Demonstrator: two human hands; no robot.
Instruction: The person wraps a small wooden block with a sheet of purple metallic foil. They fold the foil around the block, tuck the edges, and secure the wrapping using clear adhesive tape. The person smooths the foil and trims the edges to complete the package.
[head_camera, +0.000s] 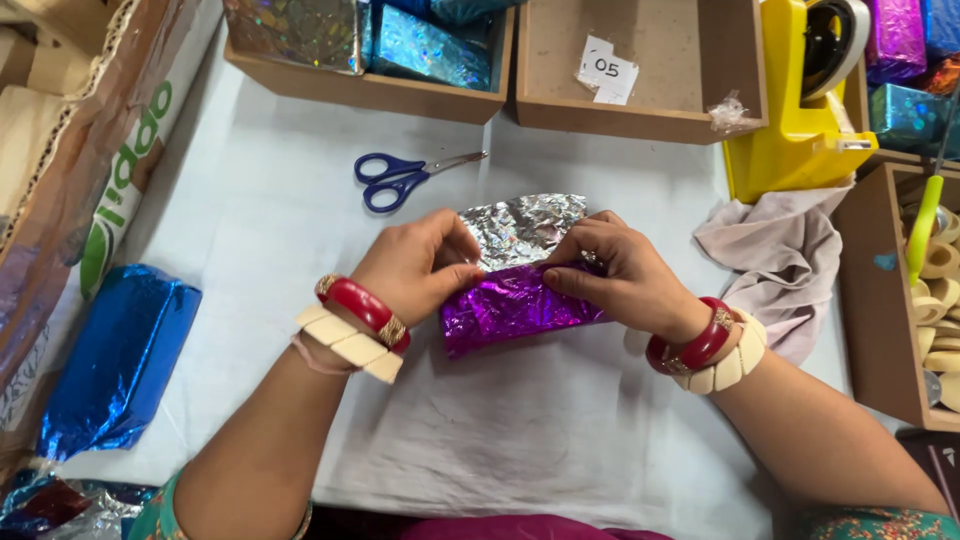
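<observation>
Partly wrapped: left hand (420, 265) and right hand (620, 275) pinch purple foil (510, 305) around a small block. Silver flap (520, 228) stands unfolded; ends unsealed.

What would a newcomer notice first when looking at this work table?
At the centre, the left hand and the right hand pinch a shiny purple foil-wrapped packet, with silver foil standing up behind it. A bright yellow tape dispenser stands at the top right, blue-handled scissors lie just above the hands, and a glossy blue foil parcel rests at the left.
</observation>
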